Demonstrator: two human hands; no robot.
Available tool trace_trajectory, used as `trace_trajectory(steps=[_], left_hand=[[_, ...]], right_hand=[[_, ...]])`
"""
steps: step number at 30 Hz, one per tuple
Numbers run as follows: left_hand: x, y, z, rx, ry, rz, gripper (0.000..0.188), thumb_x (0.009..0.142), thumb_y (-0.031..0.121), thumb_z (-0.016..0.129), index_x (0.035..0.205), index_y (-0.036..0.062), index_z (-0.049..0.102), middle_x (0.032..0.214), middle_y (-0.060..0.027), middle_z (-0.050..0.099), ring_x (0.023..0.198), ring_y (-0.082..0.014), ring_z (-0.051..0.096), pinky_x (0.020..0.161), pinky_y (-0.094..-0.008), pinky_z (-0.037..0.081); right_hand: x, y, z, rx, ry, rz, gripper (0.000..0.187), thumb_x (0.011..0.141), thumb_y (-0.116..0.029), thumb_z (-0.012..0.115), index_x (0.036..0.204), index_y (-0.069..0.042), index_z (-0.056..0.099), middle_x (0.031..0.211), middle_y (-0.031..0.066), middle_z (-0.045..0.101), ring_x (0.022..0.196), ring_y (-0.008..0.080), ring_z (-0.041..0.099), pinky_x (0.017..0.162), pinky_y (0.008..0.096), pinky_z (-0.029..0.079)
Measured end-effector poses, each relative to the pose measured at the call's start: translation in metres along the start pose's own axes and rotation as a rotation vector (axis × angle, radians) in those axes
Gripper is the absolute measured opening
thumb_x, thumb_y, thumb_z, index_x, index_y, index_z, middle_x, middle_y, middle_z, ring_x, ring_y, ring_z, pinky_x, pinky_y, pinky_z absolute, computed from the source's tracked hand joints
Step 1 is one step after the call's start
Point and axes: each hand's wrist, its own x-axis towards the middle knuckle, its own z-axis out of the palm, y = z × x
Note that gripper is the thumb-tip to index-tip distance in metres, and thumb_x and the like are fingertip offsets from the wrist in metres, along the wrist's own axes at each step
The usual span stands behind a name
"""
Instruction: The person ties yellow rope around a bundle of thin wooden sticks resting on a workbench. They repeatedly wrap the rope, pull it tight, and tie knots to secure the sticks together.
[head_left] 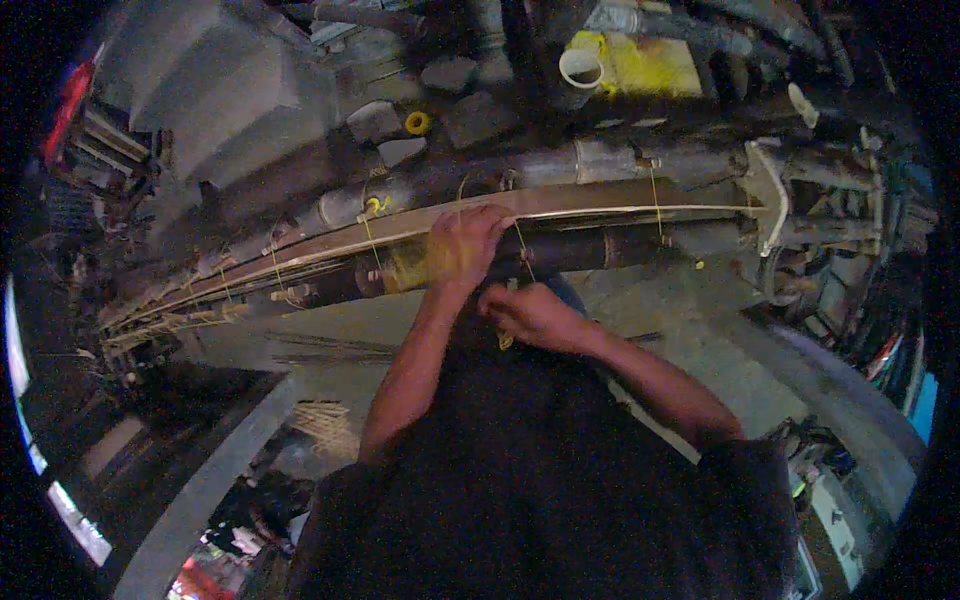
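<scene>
A long, thin, light-brown strip (640, 210), apparently wood, runs left to right along a dark pipe frame. Several yellow cords (657, 205) tie it at intervals to the near pipe (580, 252). My left hand (462, 250) lies across the strip, its fingers bent over the far edge. Just nearer to me and to the right, my right hand (535, 315) is closed. A taut cord (526, 250) runs down from the strip toward it, and a yellow bundle (506, 342) hangs below the fingers. The exact grip of the fingertips is blurred.
Beyond the frame stand a white cup (581, 70), a yellow sheet (655, 68) and a yellow ring (417, 123). A metal end bracket (770, 195) closes the frame at right. Grey beams (200, 490) flank me, with a pile of thin sticks (325, 425) at lower left.
</scene>
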Motion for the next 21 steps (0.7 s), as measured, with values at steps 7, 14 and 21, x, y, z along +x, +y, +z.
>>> trace_trajectory(steps=[7, 14, 21], left_hand=[[0.110, 0.008, -0.027, -0.539, -0.191, -0.196, 0.042, 0.100, 0.036, 0.040, 0.079, 0.0050, 0.057, 0.068, -0.0041, 0.056, 0.068, -0.0155, 0.055, 0.068, -0.0314, 0.045], [0.165, -0.151, 0.043, -0.461, -0.390, -0.193, 0.042, 0.094, 0.043, 0.047, 0.096, 0.0049, 0.064, 0.085, -0.0095, 0.063, 0.079, -0.0227, 0.059, 0.076, -0.0363, 0.047], [0.107, -0.180, -0.124, -0.315, -0.084, -0.049, 0.042, 0.092, 0.040, 0.056, 0.111, 0.0044, 0.064, 0.105, -0.0125, 0.067, 0.098, -0.0211, 0.063, 0.087, -0.0336, 0.046]], right_hand=[[0.002, 0.023, 0.029, -0.288, -0.121, 0.048, 0.026, 0.086, -0.021, 0.053, 0.110, -0.012, 0.059, 0.073, 0.0161, 0.065, 0.071, 0.0383, 0.066, 0.063, 0.0507, 0.053], [0.016, 0.025, 0.041, -0.446, 0.129, -0.137, 0.023, 0.081, -0.019, 0.061, 0.102, -0.008, 0.059, 0.075, 0.0124, 0.063, 0.064, 0.0343, 0.061, 0.062, 0.0436, 0.052], [0.078, -0.027, 0.042, 1.203, 0.994, 0.477, 0.016, 0.092, -0.026, 0.051, 0.084, -0.012, 0.049, 0.060, -0.0015, 0.043, 0.050, 0.0120, 0.042, 0.045, 0.0256, 0.034]])
